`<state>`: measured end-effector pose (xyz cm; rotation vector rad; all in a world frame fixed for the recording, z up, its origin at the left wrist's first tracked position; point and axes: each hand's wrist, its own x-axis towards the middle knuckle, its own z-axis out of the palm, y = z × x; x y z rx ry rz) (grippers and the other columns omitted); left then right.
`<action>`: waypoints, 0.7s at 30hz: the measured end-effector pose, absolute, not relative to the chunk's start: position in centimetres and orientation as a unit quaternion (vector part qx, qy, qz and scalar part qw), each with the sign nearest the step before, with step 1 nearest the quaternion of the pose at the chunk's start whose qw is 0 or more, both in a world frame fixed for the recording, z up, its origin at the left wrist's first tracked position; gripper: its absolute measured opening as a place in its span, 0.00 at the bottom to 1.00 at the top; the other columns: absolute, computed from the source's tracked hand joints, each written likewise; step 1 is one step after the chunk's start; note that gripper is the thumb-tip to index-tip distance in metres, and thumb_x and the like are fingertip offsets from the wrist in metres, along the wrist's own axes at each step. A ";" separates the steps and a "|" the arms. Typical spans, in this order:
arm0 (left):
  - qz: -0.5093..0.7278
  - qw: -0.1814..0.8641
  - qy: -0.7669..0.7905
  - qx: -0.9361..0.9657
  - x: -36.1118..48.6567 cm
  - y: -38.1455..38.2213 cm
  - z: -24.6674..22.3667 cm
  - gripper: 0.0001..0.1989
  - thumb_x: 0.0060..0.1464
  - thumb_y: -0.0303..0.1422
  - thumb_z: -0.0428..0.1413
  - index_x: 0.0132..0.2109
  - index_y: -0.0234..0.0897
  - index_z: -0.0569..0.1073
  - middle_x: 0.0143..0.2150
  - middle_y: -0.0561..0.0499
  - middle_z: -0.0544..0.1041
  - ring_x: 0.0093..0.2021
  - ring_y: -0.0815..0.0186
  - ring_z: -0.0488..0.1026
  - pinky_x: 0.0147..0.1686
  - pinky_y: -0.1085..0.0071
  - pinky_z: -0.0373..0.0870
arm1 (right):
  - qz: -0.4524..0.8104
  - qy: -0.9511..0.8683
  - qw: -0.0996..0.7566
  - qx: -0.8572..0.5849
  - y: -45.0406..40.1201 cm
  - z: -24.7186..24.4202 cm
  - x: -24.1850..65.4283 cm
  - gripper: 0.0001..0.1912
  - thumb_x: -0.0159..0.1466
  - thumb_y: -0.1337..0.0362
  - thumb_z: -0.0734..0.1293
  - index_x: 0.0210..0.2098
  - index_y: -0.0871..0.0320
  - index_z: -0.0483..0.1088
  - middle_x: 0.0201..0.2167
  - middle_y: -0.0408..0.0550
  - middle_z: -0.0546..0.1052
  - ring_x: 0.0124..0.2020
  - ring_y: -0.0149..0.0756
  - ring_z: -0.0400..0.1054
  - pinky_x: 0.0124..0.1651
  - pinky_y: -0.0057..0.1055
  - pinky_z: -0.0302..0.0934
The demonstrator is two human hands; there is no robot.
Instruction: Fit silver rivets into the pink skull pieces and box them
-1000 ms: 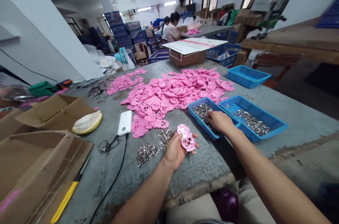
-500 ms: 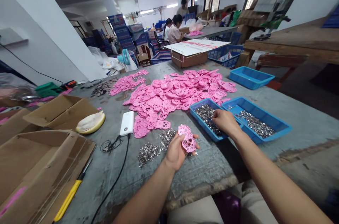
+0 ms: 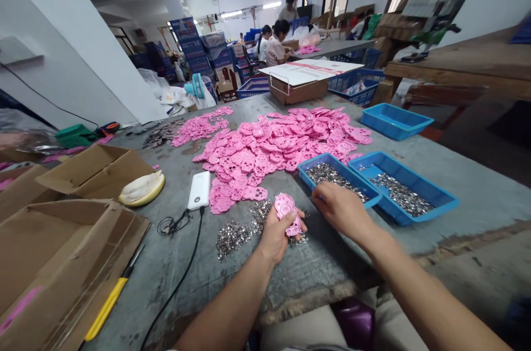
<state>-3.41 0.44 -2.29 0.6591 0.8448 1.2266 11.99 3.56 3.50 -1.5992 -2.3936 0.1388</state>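
Observation:
My left hand holds a pink plastic piece with holes in it, the thumb lying across its face. My right hand hangs beside the near edge of a blue tray of small metal parts. Its fingers are pinched together, and what they hold, if anything, is hidden. Small heaps of shiny metal parts lie on the table left of and behind my left hand. Beyond them spreads a large pile of pink pieces.
A second blue tray with metal parts and another blue tray stand to the right. On the left are cardboard boxes, a yellow-handled tool, a white power bank with a cable, and a fruit peel. Other people sit farther back.
My right hand has come out of the tray of metal parts, moving left and toward me. The pink piece has turned in my left hand, with the thumb now farther across it.

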 end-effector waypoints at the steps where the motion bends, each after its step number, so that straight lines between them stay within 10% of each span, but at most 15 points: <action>1: 0.547 0.686 0.380 0.293 -3.4 0.5 -2.4 0.30 0.36 0.44 0.68 0.42 0.37 0.63 0.28 0.54 0.74 0.21 0.69 0.71 0.13 0.78 0.60 | 0.027 -0.844 0.118 -0.523 3.0 3.3 11.6 0.09 0.64 0.70 0.60 0.31 0.57 0.70 0.31 0.49 0.75 0.34 0.36 0.68 0.33 0.29 0.52; 13: 0.548 0.671 0.408 0.287 -2.9 0.4 -2.5 0.26 0.33 0.34 0.68 0.38 0.37 0.63 0.22 0.59 0.69 0.16 0.73 0.65 0.11 0.79 0.55 | -0.030 -0.921 0.086 -0.379 1.8 2.4 10.7 0.09 0.63 0.74 0.62 0.30 0.57 0.71 0.29 0.48 0.73 0.30 0.35 0.65 0.31 0.31 0.50; 21: 0.574 0.630 0.425 0.304 -3.2 0.3 -1.9 0.26 0.33 0.34 0.67 0.39 0.37 0.64 0.24 0.58 0.71 0.16 0.72 0.67 0.11 0.80 0.55 | 0.311 -0.769 0.268 -0.490 1.6 1.3 10.8 0.07 0.62 0.67 0.60 0.32 0.58 0.70 0.30 0.47 0.76 0.32 0.34 0.68 0.35 0.29 0.58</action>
